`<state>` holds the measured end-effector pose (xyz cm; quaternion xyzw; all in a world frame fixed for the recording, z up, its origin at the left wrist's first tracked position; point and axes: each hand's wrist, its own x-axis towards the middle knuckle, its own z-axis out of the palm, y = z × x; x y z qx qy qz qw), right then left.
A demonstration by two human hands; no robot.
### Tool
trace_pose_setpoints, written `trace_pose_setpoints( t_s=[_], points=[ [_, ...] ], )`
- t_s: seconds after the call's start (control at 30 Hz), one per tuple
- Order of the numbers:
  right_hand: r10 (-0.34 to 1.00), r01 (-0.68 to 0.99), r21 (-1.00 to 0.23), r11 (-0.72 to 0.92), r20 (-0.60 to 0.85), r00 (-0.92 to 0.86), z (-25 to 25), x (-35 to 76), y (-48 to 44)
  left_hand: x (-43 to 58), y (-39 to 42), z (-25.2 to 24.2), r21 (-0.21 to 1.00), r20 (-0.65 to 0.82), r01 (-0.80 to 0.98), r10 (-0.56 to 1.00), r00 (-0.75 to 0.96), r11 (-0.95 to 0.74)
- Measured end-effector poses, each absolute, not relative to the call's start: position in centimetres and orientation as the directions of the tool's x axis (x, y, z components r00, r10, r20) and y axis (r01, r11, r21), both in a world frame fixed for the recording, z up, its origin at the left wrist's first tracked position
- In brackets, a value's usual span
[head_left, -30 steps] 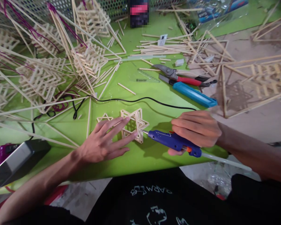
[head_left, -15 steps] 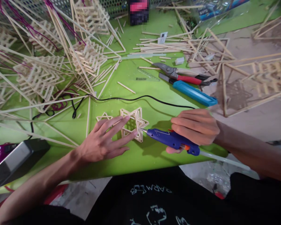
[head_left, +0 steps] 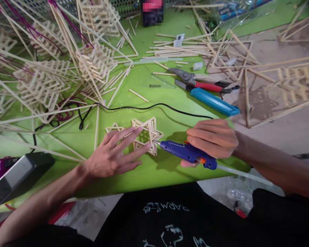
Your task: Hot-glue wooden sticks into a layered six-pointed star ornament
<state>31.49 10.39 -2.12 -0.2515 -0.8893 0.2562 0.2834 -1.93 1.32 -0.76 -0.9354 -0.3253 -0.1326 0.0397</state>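
Observation:
My right hand (head_left: 211, 139) is wrapped around a blue hot glue gun (head_left: 179, 150) with an orange trigger; a clear glue stick (head_left: 244, 174) sticks out of its back. Its metal nozzle touches or nearly touches the right side of a layered star (head_left: 151, 132) made of thin wooden sticks. My left hand (head_left: 113, 152) lies with fingers stretched and apart, fingertips resting on the left and lower parts of that star. A smaller stick star (head_left: 114, 128) lies flat just behind the left fingers, partly covered.
A black cord (head_left: 144, 108) crosses the green table (head_left: 170, 176). Behind it lie a blue cutter knife (head_left: 213, 101), red-handled pruning shears (head_left: 206, 85) and loose sticks (head_left: 177, 51). Stacked stick structures (head_left: 95, 63) with purple strings crowd the left. A dark box (head_left: 22, 175) stands at front left.
My right hand and the glue gun have shifted very slightly left, the nozzle staying at the star. My left hand has stayed in place.

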Motion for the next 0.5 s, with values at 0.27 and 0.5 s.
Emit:
trace_pose_setpoints(
  t_s=[0.27,0.5],
  points=[
    [0.535,0.346,-0.53,0.774,0.254,-0.806,-1.1,32.0,10.6,-1.9,1.4,-0.7,0.008,0.267,0.619,0.598,0.755,-0.785],
    [0.528,0.383,-0.48,0.789,0.213,-0.822,-1.0,31.8,11.0,-1.9,1.3,-0.6,0.001,0.26,0.616,0.595,0.76,-0.788]
  ],
)
